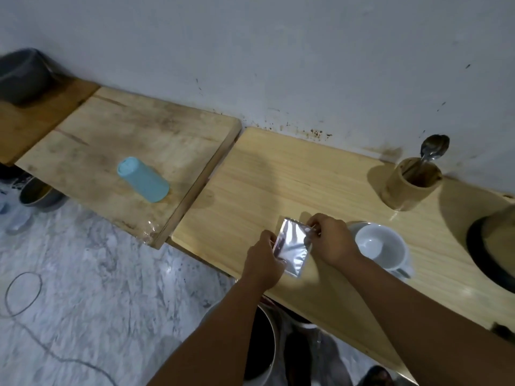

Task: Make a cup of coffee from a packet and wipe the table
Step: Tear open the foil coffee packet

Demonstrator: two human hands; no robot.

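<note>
A silver foil coffee packet [293, 247] is held just above the front of the light wooden table [278, 174]. My left hand [263, 261] pinches its left edge and my right hand [331, 239] pinches its top right corner. Just right of my right hand stands an empty white cup [380, 247] on a white saucer [351, 225]. A metal spoon [433, 149] stands in a bamboo holder [409, 188] at the back right, by the wall.
A light blue cup [143, 179] lies upside down on the left wooden board [111, 129]. A dark pot [23, 75] sits far left. A large black-rimmed vessel [493, 246] fills the right edge. Metal pots [264, 349] stand on the marble floor below the table.
</note>
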